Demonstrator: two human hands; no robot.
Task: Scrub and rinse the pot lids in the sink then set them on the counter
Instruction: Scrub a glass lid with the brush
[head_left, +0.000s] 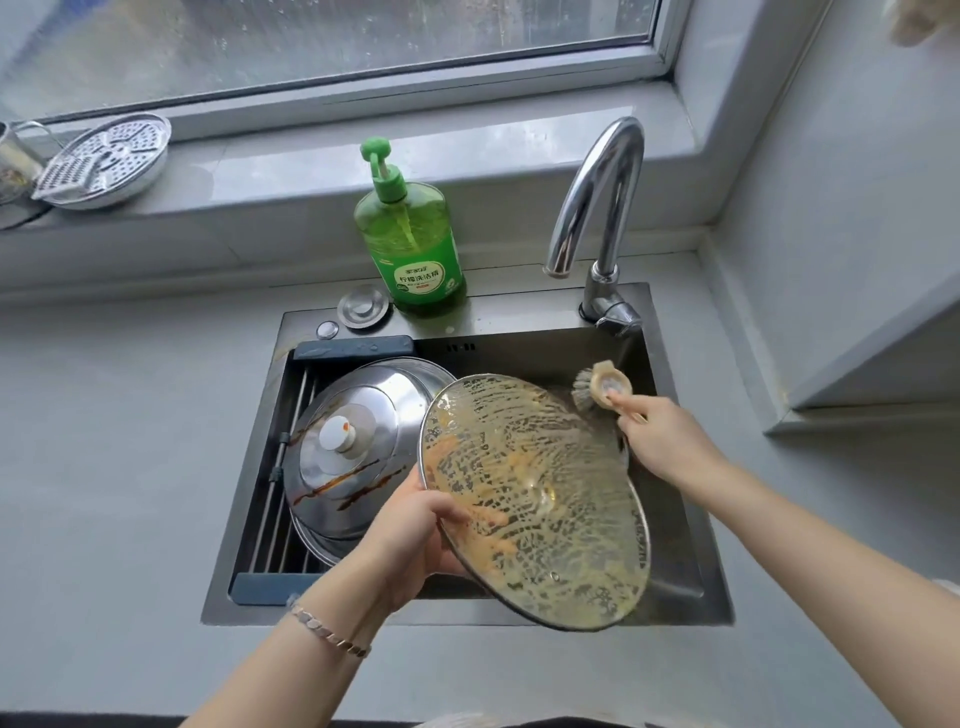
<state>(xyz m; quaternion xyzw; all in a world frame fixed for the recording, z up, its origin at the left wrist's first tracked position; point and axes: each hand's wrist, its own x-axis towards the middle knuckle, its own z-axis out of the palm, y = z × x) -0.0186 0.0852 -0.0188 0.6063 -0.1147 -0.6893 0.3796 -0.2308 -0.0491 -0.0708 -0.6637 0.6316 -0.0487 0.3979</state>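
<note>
Grey counter (130, 441) surrounds a steel sink (519, 309) below a window. Over the sink's front right part, the left hand (410, 535) grips a soapy glass lid (535, 499) by its left rim, thumb on the near face and fingers behind. The lid is tilted with its face toward the person. The right hand (665, 441) curls round the handle of a brush (602, 387), whose bristles sit just beside the lid's far right rim, toward the sink's back right corner. A return stroke would likely run leftward and nearer. A stained steel lid (353, 441) rests along the sink's left edge.
</note>
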